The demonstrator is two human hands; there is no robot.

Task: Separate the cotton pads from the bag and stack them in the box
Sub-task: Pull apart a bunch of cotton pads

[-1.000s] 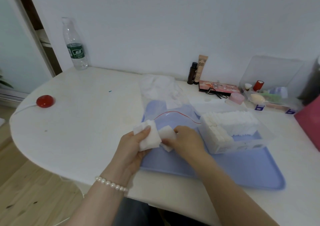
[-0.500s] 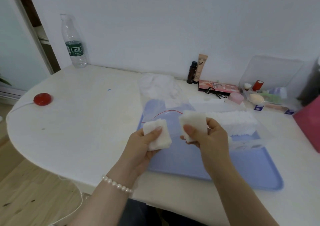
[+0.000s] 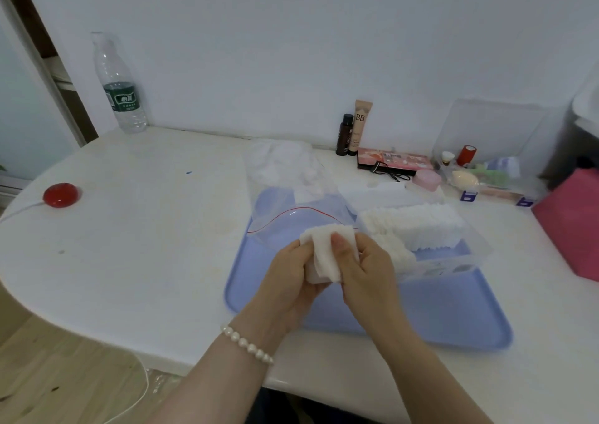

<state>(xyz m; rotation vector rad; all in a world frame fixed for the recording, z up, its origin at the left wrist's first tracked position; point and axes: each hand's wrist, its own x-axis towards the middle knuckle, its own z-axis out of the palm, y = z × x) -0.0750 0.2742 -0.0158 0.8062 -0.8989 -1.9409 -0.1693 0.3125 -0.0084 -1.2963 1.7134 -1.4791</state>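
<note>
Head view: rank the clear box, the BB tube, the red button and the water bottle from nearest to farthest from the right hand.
From the right hand:
1. Clear box, just to its right on the blue tray.
2. BB tube, straight back against the wall.
3. Red button, far left on the table.
4. Water bottle, back left corner, farthest.

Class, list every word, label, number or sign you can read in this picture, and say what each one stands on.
"BB": on the beige tube by the wall.
Water bottle, green label: white characters, too blurred to read.
Palette: print on the lid, too small to read.
Dark bottle: print unreadable.
Blue marks on the clear organiser: unreadable.
</note>
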